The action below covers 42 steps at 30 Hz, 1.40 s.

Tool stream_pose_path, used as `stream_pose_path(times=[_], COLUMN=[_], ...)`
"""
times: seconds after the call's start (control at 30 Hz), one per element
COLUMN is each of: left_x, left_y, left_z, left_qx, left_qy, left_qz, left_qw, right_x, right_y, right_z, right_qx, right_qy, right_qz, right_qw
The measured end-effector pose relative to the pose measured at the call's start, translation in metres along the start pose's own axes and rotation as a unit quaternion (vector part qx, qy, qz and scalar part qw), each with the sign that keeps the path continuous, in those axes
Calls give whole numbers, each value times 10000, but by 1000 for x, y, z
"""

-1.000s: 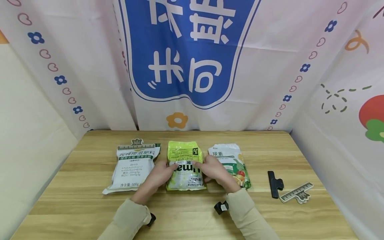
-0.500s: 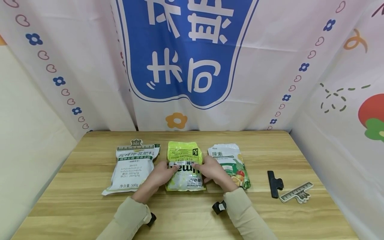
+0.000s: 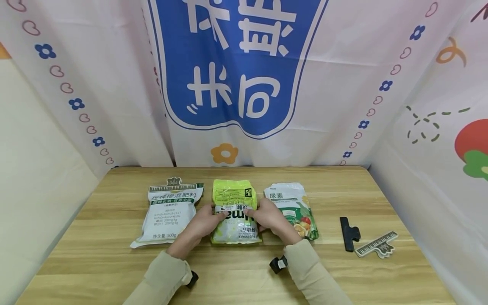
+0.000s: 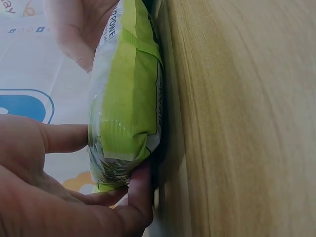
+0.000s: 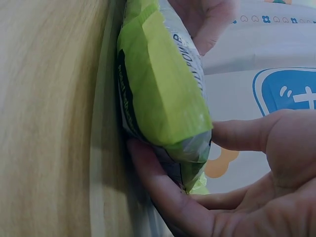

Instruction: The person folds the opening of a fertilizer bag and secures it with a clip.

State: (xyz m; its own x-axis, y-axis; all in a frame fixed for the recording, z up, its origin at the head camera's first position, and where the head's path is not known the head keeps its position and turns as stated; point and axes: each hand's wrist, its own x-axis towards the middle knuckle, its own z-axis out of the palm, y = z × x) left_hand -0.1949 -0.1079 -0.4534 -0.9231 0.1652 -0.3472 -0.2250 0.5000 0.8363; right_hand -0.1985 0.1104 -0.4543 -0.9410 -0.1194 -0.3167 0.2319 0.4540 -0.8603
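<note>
A yellow-green and white fertilizer bag point(image 3: 236, 232) lies at the middle of the table, its printing upside down in the head view. My left hand point(image 3: 207, 219) grips its left edge, thumb on the top face and fingers tucked beneath. On the opposite edge, my right hand point(image 3: 270, 215) holds it the same way. Both wrist views show the bag's near end point(image 4: 126, 94) close over the wood, with fingertips point(image 5: 145, 155) under its side. To the left lies a white fertilizer bag point(image 3: 169, 218), a piano-keyboard clip point(image 3: 175, 186) across its top. A smaller white-and-green bag point(image 3: 291, 203) lies beside my right hand.
At the right of the wooden table point(image 3: 236, 279) lie a black clip point(image 3: 348, 234) and another piano-keyboard clip point(image 3: 377, 245). A printed white cloth point(image 3: 190, 146) hangs behind the table's back edge, with cloth walls on both sides.
Both hands keep their grip on the green bag at nearly the same spot. The printed face between the thumbs has shifted slightly, showing more of the white lettered band.
</note>
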Motion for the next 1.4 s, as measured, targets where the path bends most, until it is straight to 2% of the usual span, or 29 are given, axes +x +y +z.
stream_pose_path(times=[0.47,0.87,1.17,1.4], left_x=[-1,-4,-8,-16], left_y=[-2,-1,-1,0], left_z=[-1,0,2,0], left_qx=[-78,2,-245,-68], left_qy=[20,116,156,213], left_qz=[12,97,453,482], left_qw=[10000,9999,9986,9986], right_x=[1,-3,-10,-18], right_y=[0,-4,-2,-3], right_z=[0,-2,-6,-7], right_qx=[-73,138,244,224], right_qy=[68,-56,2,182], right_qz=[-65,-112,-254,-284], right_qw=[9999,9998,9994,9992])
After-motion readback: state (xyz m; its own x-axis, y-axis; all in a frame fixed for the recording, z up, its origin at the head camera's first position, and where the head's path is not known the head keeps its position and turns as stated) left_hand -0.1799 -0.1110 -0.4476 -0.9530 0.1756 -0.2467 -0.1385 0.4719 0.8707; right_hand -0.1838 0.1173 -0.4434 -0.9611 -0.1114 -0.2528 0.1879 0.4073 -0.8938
